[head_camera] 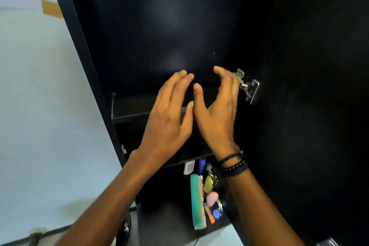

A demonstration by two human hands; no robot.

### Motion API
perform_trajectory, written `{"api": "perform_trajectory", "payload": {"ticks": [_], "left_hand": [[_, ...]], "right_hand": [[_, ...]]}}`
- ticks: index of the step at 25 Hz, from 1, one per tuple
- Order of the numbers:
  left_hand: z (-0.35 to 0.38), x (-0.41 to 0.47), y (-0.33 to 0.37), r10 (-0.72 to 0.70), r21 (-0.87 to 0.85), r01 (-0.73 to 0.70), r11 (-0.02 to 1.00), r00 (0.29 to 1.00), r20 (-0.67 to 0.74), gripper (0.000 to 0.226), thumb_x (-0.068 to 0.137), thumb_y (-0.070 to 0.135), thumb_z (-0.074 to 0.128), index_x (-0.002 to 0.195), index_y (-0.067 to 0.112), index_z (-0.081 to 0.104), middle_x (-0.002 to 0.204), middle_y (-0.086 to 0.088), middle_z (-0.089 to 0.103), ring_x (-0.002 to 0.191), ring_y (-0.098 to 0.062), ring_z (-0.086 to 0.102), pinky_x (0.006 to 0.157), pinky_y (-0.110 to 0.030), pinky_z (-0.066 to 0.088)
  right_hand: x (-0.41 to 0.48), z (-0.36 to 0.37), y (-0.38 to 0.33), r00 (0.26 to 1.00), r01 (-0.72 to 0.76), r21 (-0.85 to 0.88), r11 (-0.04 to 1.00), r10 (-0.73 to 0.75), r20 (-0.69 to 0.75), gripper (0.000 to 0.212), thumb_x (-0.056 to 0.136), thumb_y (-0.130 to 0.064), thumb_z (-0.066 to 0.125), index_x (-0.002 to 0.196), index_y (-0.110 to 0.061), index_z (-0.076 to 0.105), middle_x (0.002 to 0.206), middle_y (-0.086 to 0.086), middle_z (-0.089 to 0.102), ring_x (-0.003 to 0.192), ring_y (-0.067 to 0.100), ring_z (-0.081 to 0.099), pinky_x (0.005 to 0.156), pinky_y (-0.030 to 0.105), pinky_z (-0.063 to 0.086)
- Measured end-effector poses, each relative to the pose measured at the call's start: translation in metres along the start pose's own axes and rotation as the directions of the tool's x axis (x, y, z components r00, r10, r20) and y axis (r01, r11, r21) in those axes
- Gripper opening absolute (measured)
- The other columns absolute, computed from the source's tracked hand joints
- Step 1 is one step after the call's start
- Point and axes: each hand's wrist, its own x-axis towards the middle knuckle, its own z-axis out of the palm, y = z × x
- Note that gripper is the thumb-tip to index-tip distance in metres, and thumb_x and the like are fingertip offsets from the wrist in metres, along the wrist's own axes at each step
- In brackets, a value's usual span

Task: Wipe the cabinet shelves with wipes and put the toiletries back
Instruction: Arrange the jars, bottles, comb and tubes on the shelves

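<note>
The left hand [165, 120] and right hand [217, 112] reach over the middle shelf [131, 106] of the black cabinet [79, 36], fingers spread and holding nothing, no wipe in view, while the toiletries [197, 195] lie on the lower shelf [169, 215], apparently awaiting return.

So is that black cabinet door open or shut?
Open. The door stands swung out to the right, its metal hinge is exposed, and the shelves inside are in plain view.

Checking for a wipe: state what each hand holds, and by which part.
Nothing that shows: left hand and right hand are both open, fingers loosely spread.
</note>
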Motion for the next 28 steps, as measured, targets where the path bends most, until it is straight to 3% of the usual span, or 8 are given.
{"api": "perform_trajectory", "payload": {"ticks": [5, 9, 13, 16, 18, 21, 24, 28], "left_hand": [[0.058, -0.113, -0.037, -0.169, 0.019, 0.171, 0.985, 0.941, 0.292, 0.047, 0.092, 0.004, 0.053, 0.138, 0.007, 0.043, 0.145, -0.009, 0.043, 0.137, -0.016, 0.035, 0.114, -0.033, 0.029], [0.092, -0.18, -0.053, -0.367, 0.054, 0.41, 0.91, 0.741, 0.562, 0.054, 0.093, 0.011, 0.05, 0.144, 0.016, 0.035, 0.149, 0.0, 0.038, 0.136, -0.013, 0.034, 0.114, -0.021, 0.022], [0.121, -0.216, -0.062, -0.452, 0.147, 0.511, 0.847, 0.544, 0.707, 0.055, 0.096, 0.021, 0.048, 0.147, 0.017, 0.028, 0.152, -0.001, 0.031, 0.138, -0.015, 0.033, 0.111, -0.023, 0.026], [0.146, -0.231, -0.069, -0.481, 0.192, 0.565, 0.803, 0.422, 0.768, 0.057, 0.098, 0.028, 0.046, 0.149, 0.017, 0.023, 0.154, 0.0, 0.027, 0.137, -0.016, 0.036, 0.104, -0.021, 0.033], [0.162, -0.23, -0.075, -0.498, 0.223, 0.565, 0.794, 0.396, 0.771, 0.058, 0.098, 0.027, 0.046, 0.15, 0.016, 0.021, 0.155, -0.002, 0.026, 0.138, -0.018, 0.034, 0.107, -0.025, 0.034], [0.188, -0.215, -0.087, -0.53, 0.31, 0.478, 0.822, 0.443, 0.723, 0.062, 0.096, 0.02, 0.048, 0.149, 0.012, 0.019, 0.155, -0.008, 0.024, 0.142, -0.022, 0.024, 0.115, -0.03, 0.022], [0.214, -0.197, -0.107, -0.544, 0.441, 0.321, 0.838, 0.455, 0.704, 0.058, 0.093, 0.021, 0.052, 0.146, 0.014, 0.027, 0.146, -0.008, 0.038, 0.132, -0.024, 0.038, 0.109, -0.036, 0.032], [0.242, -0.178, -0.129, -0.615, 0.519, 0.344, 0.783, 0.301, 0.728, 0.036, 0.095, 0.024, 0.052, 0.13, 0.016, 0.048, 0.134, -0.008, 0.054, 0.122, -0.024, 0.052, 0.104, -0.038, 0.042]], "right_hand": [[-0.106, 0.005, 0.092, 0.96, -0.237, -0.084, 0.968, 0.246, 0.13, 0.047, 0.087, -0.017, 0.065, 0.131, -0.012, 0.046, 0.13, 0.002, 0.047, 0.122, 0.012, 0.048, 0.103, 0.032, 0.043], [-0.169, -0.008, 0.152, 0.814, -0.501, -0.179, 0.847, 0.531, 0.233, 0.047, 0.086, -0.01, 0.065, 0.128, -0.017, 0.047, 0.129, 0.001, 0.048, 0.118, 0.016, 0.053, 0.096, 0.023, 0.044], [-0.201, -0.026, 0.191, 0.688, -0.557, -0.377, 0.74, 0.666, 0.29, 0.052, 0.084, -0.008, 0.066, 0.131, -0.015, 0.045, 0.133, 0.004, 0.046, 0.119, 0.022, 0.054, 0.089, 0.02, 0.04], [-0.212, -0.03, 0.213, 0.586, -0.586, -0.442, 0.679, 0.732, 0.347, 0.052, 0.084, -0.013, 0.069, 0.13, -0.018, 0.046, 0.132, 0.003, 0.047, 0.115, 0.024, 0.059, 0.089, 0.028, 0.05], [-0.211, -0.029, 0.222, 0.557, -0.571, -0.474, 0.67, 0.74, 0.376, 0.05, 0.085, -0.017, 0.068, 0.13, -0.019, 0.046, 0.13, 0.003, 0.049, 0.111, 0.024, 0.062, 0.088, 0.034, 0.054], [-0.203, -0.017, 0.238, 0.558, -0.47, -0.536, 0.701, 0.707, 0.435, 0.053, 0.089, -0.018, 0.061, 0.138, -0.017, 0.04, 0.137, 0.003, 0.047, 0.118, 0.023, 0.057, 0.094, 0.034, 0.05], [-0.191, 0.01, 0.261, 0.549, -0.283, -0.591, 0.756, 0.633, 0.546, 0.061, 0.09, -0.015, 0.055, 0.145, -0.019, 0.03, 0.151, 0.002, 0.033, 0.131, 0.023, 0.046, 0.105, 0.037, 0.045], [-0.173, 0.038, 0.291, 0.502, -0.062, -0.675, 0.735, 0.607, 0.615, 0.046, 0.09, -0.01, 0.054, 0.134, -0.012, 0.043, 0.138, 0.01, 0.038, 0.119, 0.029, 0.05, 0.095, 0.036, 0.048]]}}
